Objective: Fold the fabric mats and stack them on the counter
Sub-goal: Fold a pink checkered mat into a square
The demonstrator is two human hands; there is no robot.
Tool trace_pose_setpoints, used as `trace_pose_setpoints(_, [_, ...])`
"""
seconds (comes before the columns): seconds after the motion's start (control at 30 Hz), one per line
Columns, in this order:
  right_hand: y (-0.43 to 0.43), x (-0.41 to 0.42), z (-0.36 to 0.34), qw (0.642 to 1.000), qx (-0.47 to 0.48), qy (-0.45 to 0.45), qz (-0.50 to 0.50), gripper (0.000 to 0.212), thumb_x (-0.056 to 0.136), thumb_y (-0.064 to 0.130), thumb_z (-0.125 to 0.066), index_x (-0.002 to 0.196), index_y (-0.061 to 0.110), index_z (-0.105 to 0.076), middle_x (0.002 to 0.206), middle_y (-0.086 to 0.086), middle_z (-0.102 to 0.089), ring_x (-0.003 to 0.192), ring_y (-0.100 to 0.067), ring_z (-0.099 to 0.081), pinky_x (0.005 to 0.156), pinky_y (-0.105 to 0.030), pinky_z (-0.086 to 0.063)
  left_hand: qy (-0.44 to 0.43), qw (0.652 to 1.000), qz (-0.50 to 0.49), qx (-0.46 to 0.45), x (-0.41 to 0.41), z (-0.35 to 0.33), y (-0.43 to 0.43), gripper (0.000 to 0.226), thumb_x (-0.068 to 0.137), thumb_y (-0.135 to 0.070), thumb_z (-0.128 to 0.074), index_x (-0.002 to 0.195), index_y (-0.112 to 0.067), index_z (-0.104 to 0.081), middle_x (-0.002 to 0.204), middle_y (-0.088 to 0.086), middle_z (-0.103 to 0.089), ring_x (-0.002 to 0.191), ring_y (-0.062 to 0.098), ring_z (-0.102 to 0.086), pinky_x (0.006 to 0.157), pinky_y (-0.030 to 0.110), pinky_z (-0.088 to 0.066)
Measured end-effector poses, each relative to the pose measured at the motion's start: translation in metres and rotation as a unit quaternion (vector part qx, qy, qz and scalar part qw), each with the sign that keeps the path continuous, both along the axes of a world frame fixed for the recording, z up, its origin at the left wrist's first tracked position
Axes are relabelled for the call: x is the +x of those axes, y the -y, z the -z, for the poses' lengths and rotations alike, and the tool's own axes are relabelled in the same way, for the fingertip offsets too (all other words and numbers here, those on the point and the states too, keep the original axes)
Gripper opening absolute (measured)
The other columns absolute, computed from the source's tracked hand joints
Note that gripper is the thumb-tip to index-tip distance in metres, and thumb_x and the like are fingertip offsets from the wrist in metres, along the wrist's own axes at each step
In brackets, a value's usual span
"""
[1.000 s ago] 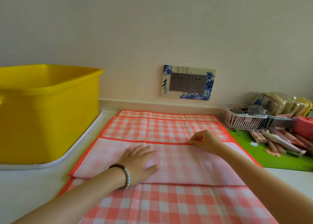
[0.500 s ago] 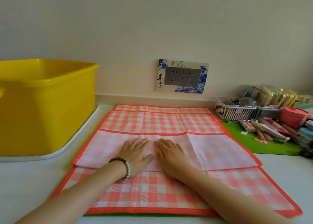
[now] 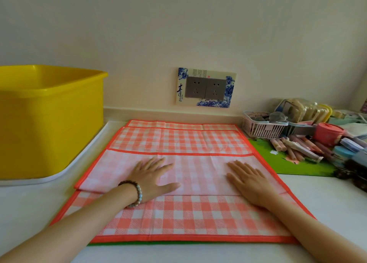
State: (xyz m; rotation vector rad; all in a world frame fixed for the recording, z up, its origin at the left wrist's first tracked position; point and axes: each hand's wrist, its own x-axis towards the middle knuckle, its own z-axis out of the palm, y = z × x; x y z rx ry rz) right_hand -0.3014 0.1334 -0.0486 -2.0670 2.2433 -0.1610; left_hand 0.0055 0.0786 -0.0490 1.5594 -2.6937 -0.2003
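Note:
A pink-and-white checked fabric mat (image 3: 178, 217) with an orange border lies spread on the white counter (image 3: 29, 207). A folded pink mat (image 3: 198, 175), pale side up, lies across it. My left hand (image 3: 153, 175), with a bead bracelet on the wrist, presses flat on the folded mat's left half. My right hand (image 3: 250, 181) presses flat on its right half, fingers straight. Further checked mats (image 3: 178, 139) lie behind, toward the wall. A green mat edge (image 3: 158, 243) shows under the front border.
A large yellow tub (image 3: 49, 119) stands on a white tray at the left. At the right are a green mat (image 3: 297, 167), a pink basket (image 3: 260, 125), a pink lidded pot (image 3: 327, 133) and several pens. A wall socket (image 3: 205, 88) sits behind.
My right hand let go of the folded edge, came down flat beside the left, then slid right across the folded mat. The left hand stayed pressed in place.

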Motion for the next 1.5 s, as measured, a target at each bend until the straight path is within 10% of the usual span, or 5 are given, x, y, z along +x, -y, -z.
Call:
trace_pose_setpoints(0.37, [-0.007, -0.028, -0.007, 0.999, 0.018, -0.016, 0.024, 0.055, 0.098, 0.052, -0.019, 0.149, 0.035, -0.009, 0.159, 0.009, -0.003, 0.146, -0.012, -0.001, 0.118, -0.031, 0.000, -0.015, 1.000, -0.009, -0.020, -0.001, -0.002, -0.003, 0.113, 0.045, -0.096, 0.009, 0.143, -0.046, -0.016, 0.151, -0.006, -0.019, 0.139, 0.017, -0.016, 0.115, 0.041, -0.013])
trace_pose_setpoints(0.67, [0.005, 0.084, -0.015, 0.979, -0.009, 0.040, -0.197, 0.054, 0.097, 0.053, -0.023, 0.148, 0.038, -0.016, 0.158, 0.011, -0.005, 0.146, -0.010, 0.000, 0.119, -0.035, 0.002, 0.006, 1.000, -0.016, 0.024, -0.002, -0.004, -0.009, 0.112, 0.045, -0.096, 0.003, 0.145, -0.046, -0.002, 0.157, -0.005, -0.002, 0.145, 0.016, 0.006, 0.116, 0.048, 0.004])
trace_pose_setpoints(1.5, [0.008, 0.083, -0.002, 0.977, 0.027, 0.012, -0.210, 0.078, 0.069, 0.084, 0.003, 0.141, 0.055, 0.004, 0.155, 0.023, 0.003, 0.144, -0.003, 0.007, 0.115, -0.029, 0.008, -0.027, 0.998, -0.016, 0.057, 0.072, -0.016, -0.015, 0.112, 0.048, -0.099, -0.010, 0.146, -0.044, -0.005, 0.156, -0.016, 0.002, 0.145, 0.012, 0.005, 0.117, 0.046, 0.001])
